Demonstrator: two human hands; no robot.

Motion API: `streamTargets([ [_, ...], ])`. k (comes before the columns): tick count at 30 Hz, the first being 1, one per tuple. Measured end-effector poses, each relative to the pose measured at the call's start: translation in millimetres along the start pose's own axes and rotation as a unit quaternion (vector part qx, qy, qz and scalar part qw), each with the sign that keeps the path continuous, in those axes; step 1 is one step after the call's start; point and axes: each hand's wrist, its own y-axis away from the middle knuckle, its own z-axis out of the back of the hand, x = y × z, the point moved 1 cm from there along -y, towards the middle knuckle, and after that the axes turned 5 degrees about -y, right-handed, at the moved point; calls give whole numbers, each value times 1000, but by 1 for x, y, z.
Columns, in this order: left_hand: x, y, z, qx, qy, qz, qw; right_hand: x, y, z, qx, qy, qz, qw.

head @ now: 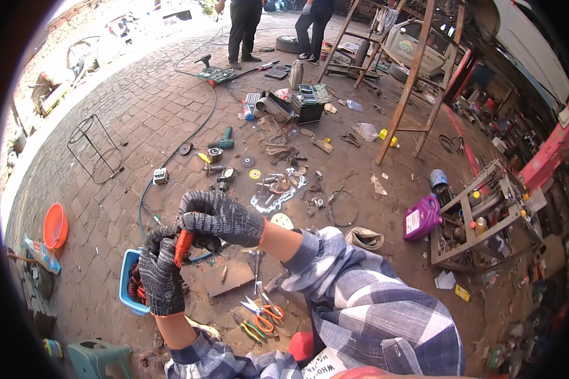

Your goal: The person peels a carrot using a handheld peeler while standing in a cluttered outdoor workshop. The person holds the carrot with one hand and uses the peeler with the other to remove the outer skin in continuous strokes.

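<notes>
Both of my hands wear dark grey knitted gloves and meet above the ground, left of centre. An orange-red ridged object [183,248] is pinched between them, its kind hard to tell. My left hand [161,272] has its fingers curled around the lower side. From above, my right hand [220,218] grips the upper end, its fingers bent. Partly behind my left hand stands a blue plastic basket [125,284] with dark red pieces [136,284] inside. Below the hands lie a flat brown board [230,278], orange-handled scissors [261,312] and yellow-green-handled pliers [252,331].
Engine parts and a gasket [279,189] lie ahead on the brick paving, near a green power drill [223,139]. A purple jug [422,218] stands by a metal frame [479,222] at right. A green stool [99,357] is at lower left. Two people [244,31] stand beyond, beside a ladder [410,80].
</notes>
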Motion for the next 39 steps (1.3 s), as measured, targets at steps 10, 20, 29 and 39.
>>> streamTargets([
  [10,10,3,19,-54,201,64,976,7,-1,-10,-35,527,204,824],
  [20,34,5,-15,-52,428,208,878,0,2,-10,-122,-48,61,990],
  [29,-3,-4,-1,3,2,67,998,18,8,13,32,437,143,887],
  [39,4,-7,-7,-89,262,74,958,-2,-3,-7,-95,530,210,816],
])
